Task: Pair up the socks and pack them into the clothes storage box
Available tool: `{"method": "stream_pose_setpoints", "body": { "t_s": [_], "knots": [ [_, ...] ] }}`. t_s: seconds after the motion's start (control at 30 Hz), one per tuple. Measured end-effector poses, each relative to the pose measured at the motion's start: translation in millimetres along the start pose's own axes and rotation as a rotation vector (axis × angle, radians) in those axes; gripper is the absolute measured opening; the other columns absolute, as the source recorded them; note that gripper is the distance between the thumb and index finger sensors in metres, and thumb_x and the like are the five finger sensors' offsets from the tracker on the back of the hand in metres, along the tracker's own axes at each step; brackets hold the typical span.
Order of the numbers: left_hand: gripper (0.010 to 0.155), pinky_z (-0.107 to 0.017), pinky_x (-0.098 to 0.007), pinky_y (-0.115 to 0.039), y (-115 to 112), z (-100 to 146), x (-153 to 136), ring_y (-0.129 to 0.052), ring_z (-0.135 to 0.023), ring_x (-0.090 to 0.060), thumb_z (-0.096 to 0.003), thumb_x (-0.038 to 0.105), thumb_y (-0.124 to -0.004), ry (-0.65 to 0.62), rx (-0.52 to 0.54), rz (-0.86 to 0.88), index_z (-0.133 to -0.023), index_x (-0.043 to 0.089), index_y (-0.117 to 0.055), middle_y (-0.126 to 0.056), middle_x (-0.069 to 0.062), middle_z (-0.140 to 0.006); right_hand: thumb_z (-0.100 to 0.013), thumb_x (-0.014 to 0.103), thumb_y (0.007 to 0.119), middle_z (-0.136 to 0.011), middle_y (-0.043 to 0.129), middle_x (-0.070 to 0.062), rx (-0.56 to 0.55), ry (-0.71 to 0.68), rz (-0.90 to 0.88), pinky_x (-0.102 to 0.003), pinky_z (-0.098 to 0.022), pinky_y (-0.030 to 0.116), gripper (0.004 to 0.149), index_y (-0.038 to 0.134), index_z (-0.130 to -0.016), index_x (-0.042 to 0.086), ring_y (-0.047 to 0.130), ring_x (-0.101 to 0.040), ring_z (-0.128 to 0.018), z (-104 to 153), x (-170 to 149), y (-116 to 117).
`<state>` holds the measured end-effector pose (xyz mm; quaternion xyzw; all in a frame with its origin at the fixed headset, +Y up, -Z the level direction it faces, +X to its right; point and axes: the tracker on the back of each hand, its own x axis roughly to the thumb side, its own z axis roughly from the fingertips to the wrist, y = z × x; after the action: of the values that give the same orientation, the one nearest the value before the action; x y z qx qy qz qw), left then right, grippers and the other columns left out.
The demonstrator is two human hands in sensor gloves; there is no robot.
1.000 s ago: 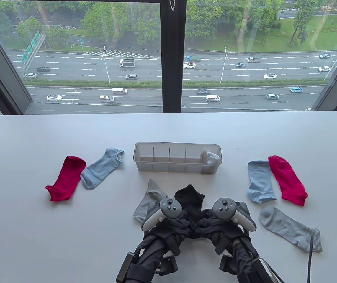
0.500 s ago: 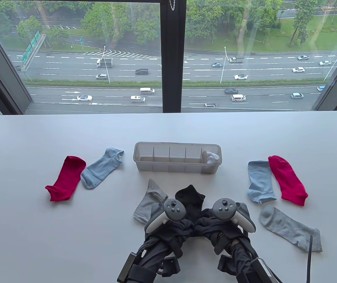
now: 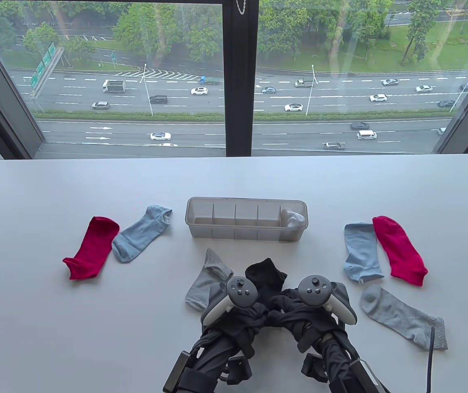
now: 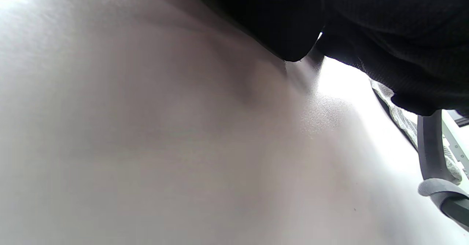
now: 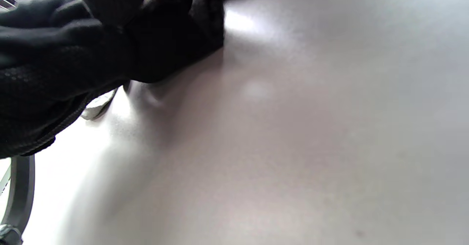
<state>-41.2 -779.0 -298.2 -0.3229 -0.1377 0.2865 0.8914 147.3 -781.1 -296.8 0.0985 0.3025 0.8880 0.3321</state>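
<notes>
- Now at work on the black cotton ankle socks [image 3: 265, 275]: lying on the white table [image 3: 53, 327], just in front of the storage box, between both hands.
- Left hand [image 3: 245, 317] and right hand [image 3: 296, 317] brought close together over the near end of the black socks, probably to lay one on the other and roll them into one bundle.
- Cannot tell the grip of either hand: fingers hidden under the trackers in the table view, and in both wrist views dark glove and dark fabric run into one mass close over the table.
- Translucent plastic storage box with dividers [image 3: 245, 238] placed in the middle of the table, within easy reach; in its rightmost compartment already a rolled white sock bundle [image 3: 292, 219], the other compartments look free.
- Seems sensible to fill the next compartment to the left of the white bundle, so that each pair gets its own cell.
- Left of the box: red sock [image 3: 90, 247] and light blue sock [image 3: 139, 233], just beside each other.
- Right of the box: second light blue sock [image 3: 361, 251] touching second red sock [image 3: 400, 249]; partners lie well apart, so must be collected across the table.
- Grey sock [image 3: 204, 282] partly under the left hand's tracker; second grey sock [image 3: 402, 315] near the right hand.
- Three pairs not yet matched; roughly early in the task.
</notes>
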Motion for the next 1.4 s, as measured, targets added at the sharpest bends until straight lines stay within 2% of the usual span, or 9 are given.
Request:
{"method": "stream_pose_setpoints", "body": {
  "t_s": [0.2, 0.3, 0.43, 0.53, 0.8, 0.93, 1.03, 1.33, 1.4],
  "knots": [
    [0.046, -0.073, -0.064, -0.006, -1, 0, -1, -0.009, -0.108, -0.034, -0.0548, 0.032, -0.057, -0.007, -0.023, 0.018, -0.095, 0.009, -0.057, -0.021, -0.006, -0.115, -0.057, 0.042, 0.059, -0.114, 0.02, -0.012, -0.004, 0.03, 0.021, -0.054, -0.074, 0.007, 0.042, 0.068, -0.093, 0.025, 0.001, -0.035, -0.102, -3, 3, 2],
    [0.061, -0.073, -0.063, -0.004, -3, -1, 1, -0.005, -0.107, -0.032, -0.0538, 0.031, -0.066, 0.019, -0.03, -0.022, -0.104, 0.02, -0.034, -0.016, -0.005, -0.114, -0.058, 0.042, 0.055, -0.114, 0.02, -0.012, 0.001, 0.028, -0.032, -0.054, -0.074, 0.006, 0.041, 0.069, -0.091, 0.022, 0.001, -0.035, -0.102, -4, 1, 0],
    [0.045, -0.074, -0.066, -0.011, -1, -1, 6, -0.014, -0.107, -0.037, -0.0548, 0.027, -0.063, 0.01, 0.03, -0.057, -0.097, 0.014, -0.055, -0.026, -0.008, -0.114, -0.058, 0.043, 0.055, -0.114, 0.02, -0.012, -0.008, 0.032, -0.046, -0.053, -0.074, 0.004, 0.042, 0.068, -0.091, 0.021, 0.0, -0.034, -0.102, -3, 1, 0],
    [0.044, -0.074, -0.066, -0.009, -3, -1, 5, -0.011, -0.107, -0.037, -0.055, 0.028, -0.057, 0.006, 0.006, -0.058, -0.095, 0.01, -0.051, -0.022, -0.007, -0.114, -0.057, 0.047, 0.06, -0.115, 0.019, -0.013, -0.002, 0.023, -0.072, -0.053, -0.074, 0.005, 0.053, 0.052, -0.105, 0.025, 0.0, -0.035, -0.102, -4, -1, -1],
    [0.055, -0.073, -0.066, -0.009, -3, -1, 6, -0.01, -0.106, -0.038, -0.0544, 0.031, -0.062, 0.003, 0.009, -0.056, -0.097, 0.022, -0.028, -0.02, -0.01, -0.114, -0.06, 0.041, 0.054, -0.114, 0.017, -0.013, 0.024, 0.041, -0.104, -0.053, -0.072, 0.001, 0.04, 0.07, -0.09, 0.018, -0.003, -0.033, -0.101, -6, 1, -1],
    [0.044, -0.075, -0.067, -0.013, 2, 1, 5, -0.02, -0.108, -0.038, -0.0543, 0.028, -0.064, -0.016, 0.054, -0.046, -0.094, 0.011, -0.057, -0.033, -0.011, -0.114, -0.061, 0.042, 0.054, -0.114, 0.018, -0.013, 0.019, 0.038, -0.114, -0.053, -0.073, 0.002, 0.041, 0.067, -0.091, 0.017, -0.002, -0.033, -0.101, -6, 0, -2],
    [0.044, -0.075, -0.066, -0.012, 2, 1, 4, -0.019, -0.108, -0.036, -0.054, 0.028, -0.06, -0.016, 0.046, -0.043, -0.094, 0.01, -0.057, -0.032, -0.008, -0.114, -0.057, 0.048, 0.058, -0.115, 0.015, -0.015, 0.05, -0.001, -0.122, -0.054, -0.072, 0.002, 0.059, 0.041, -0.109, 0.024, -0.004, -0.036, -0.101, -4, -2, -2],
    [0.057, -0.075, -0.067, -0.015, -1, 3, 13, -0.023, -0.107, -0.041, -0.0526, 0.028, -0.07, -0.025, 0.075, -0.167, -0.098, 0.021, -0.035, -0.031, -0.014, -0.113, -0.062, 0.038, 0.052, -0.113, 0.016, -0.014, 0.053, 0.015, -0.171, -0.053, -0.072, 0.0, 0.04, 0.065, -0.092, 0.015, -0.005, -0.033, -0.1, -5, -1, -1],
    [0.052, -0.076, -0.068, -0.019, 0, 5, 16, -0.032, -0.107, -0.043, -0.0536, 0.027, -0.068, -0.051, 0.113, -0.177, -0.101, 0.019, -0.048, -0.04, -0.015, -0.113, -0.062, 0.037, 0.052, -0.113, 0.019, -0.013, 0.047, 0.019, -0.162, -0.052, -0.072, 0.001, 0.04, 0.067, -0.089, 0.011, -0.003, -0.032, -0.101, -5, -2, -2]
  ]
}}
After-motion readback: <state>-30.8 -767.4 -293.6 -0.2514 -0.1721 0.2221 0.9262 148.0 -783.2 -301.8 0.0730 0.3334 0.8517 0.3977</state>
